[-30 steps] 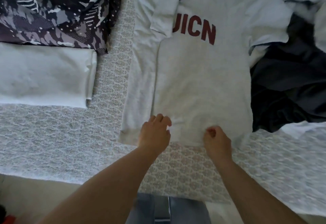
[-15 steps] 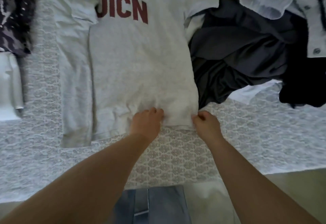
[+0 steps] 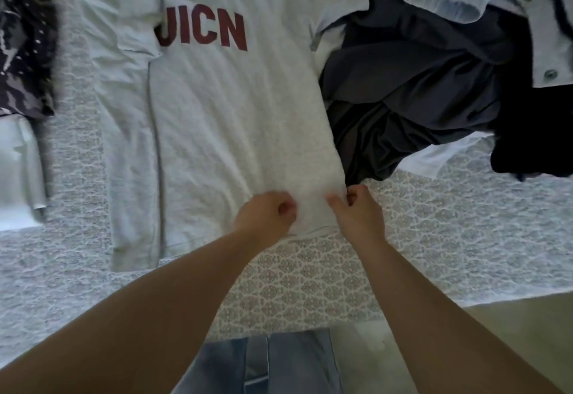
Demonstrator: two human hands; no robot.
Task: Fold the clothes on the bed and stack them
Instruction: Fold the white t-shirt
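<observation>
On the bed [image 3: 310,285], one grey shirt [image 3: 235,121] lies flat, its left side already folded in. Both hands, left [image 3: 263,214] and right [image 3: 356,217], have fingers pinched on its near hem, close together. Two folded pieces [image 3: 21,83] sit at the left. A dark and pale heap [image 3: 434,77] at the right, count unclear, looks still unfolded; most work remains.

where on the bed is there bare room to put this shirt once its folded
Bare lace bedspread lies right of the right hand, below the dark grey garment. A narrower strip runs between the grey shirt and the folded white piece. The upper right is crowded with piled clothes.
</observation>
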